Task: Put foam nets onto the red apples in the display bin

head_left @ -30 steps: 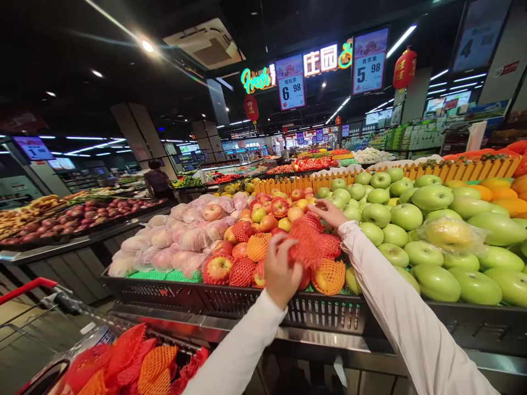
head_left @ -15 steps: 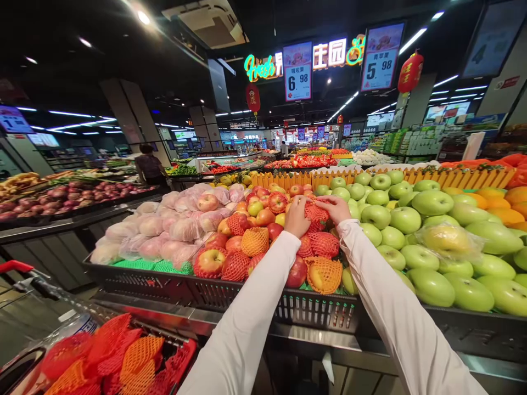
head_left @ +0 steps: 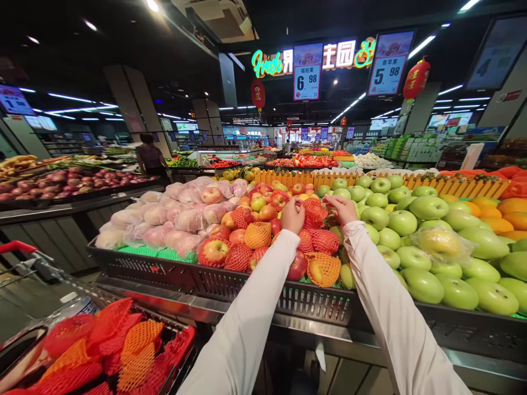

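Red-netted apple sat in the apple heap in the black crate, between the person's two hands. Front edge first: orange-netted apple lay right at the crate wall, so a dragging sleeve could have tipped it out. Left hand: fingers bent at the red net's left edge; couldn't tell if they were pinched on it. Right hand: fingers apart, tips beside the right edge, contact unclear. My read: a one-sided push could have rolled that fruit, since its neighbours were round and loose; tugging the mesh could have torn it; hard fingertips could have bruised skin. Green apples by the right sleeve looked just as easy to bump loose.

Text, further out: left price board read 嘎啦果 6.98; right price board read 青苹果 5.98. Neon sign behind: "Fresh", 果, one character hidden, 庄园. Far-left screen showed a "1"; rest too small.
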The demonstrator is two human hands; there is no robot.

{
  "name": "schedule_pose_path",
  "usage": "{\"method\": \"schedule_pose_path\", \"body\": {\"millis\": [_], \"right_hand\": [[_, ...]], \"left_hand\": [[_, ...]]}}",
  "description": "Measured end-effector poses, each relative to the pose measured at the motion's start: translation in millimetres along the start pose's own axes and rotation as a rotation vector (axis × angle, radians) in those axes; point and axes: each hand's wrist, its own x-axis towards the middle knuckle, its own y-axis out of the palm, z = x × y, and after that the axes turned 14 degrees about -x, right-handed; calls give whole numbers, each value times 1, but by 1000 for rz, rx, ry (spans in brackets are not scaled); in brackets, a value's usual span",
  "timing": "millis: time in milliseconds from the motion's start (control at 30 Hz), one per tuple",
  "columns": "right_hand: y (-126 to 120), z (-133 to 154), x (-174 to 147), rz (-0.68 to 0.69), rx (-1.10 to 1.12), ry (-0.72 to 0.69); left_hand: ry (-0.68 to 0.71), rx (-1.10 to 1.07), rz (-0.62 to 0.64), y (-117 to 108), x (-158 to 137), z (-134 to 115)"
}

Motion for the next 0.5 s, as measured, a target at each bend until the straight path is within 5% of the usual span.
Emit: {"method": "schedule_pose_path", "body": {"millis": [300,500], "right_hand": [[11,10,-7,393,-158,-49],[9,10,-8,342,-22,-100]], "left_hand": [[152,-14,-51,-6,-4,-4],[11,51,-173,-8,-5,-7]]}}
